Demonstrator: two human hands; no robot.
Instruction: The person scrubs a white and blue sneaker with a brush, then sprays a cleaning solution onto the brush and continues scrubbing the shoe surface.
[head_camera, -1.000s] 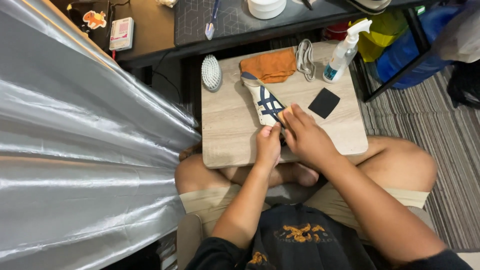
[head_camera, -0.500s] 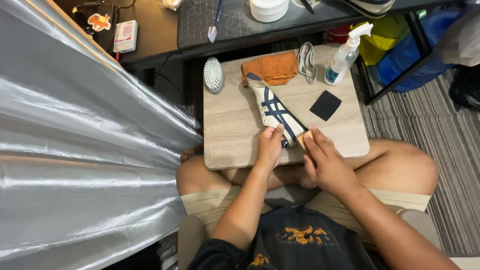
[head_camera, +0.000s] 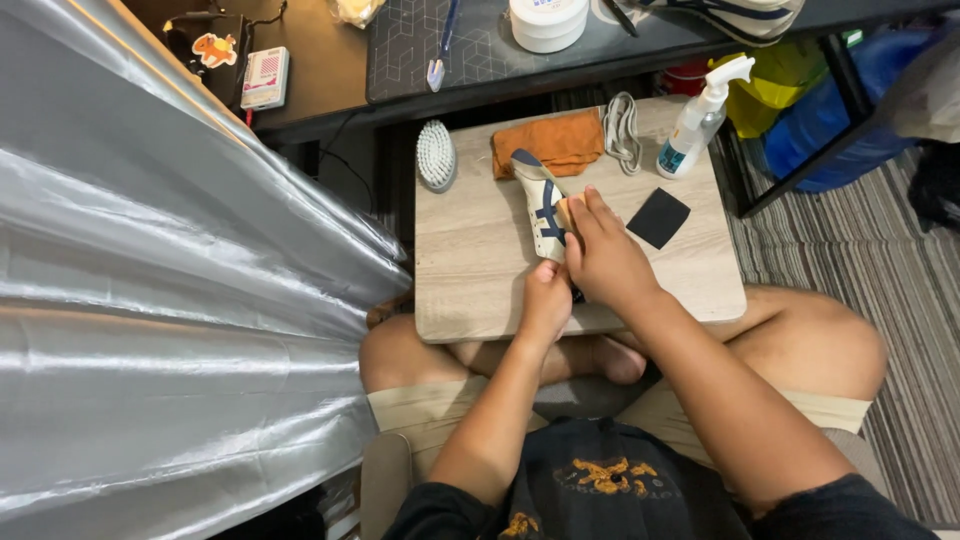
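A cream sneaker with dark blue stripes (head_camera: 540, 195) lies on a small light-wood lap table (head_camera: 480, 260), toe pointing away from me. My left hand (head_camera: 545, 300) grips its heel end from below. My right hand (head_camera: 603, 255) lies over the shoe's side, fingers pressing on it, and something small and tan shows under the fingertips. Most of the shoe's rear half is hidden by both hands.
On the table lie a white brush (head_camera: 436, 155), an orange cloth (head_camera: 550, 140), white laces (head_camera: 622, 125), a spray bottle (head_camera: 695, 115) and a black square pad (head_camera: 658, 217). A dark desk (head_camera: 480, 60) stands beyond. A silver curtain (head_camera: 150, 300) fills the left.
My right hand has moved back up from the table's near edge onto the shoe's side. The shoe has shifted slightly. My left hand stays at the heel.
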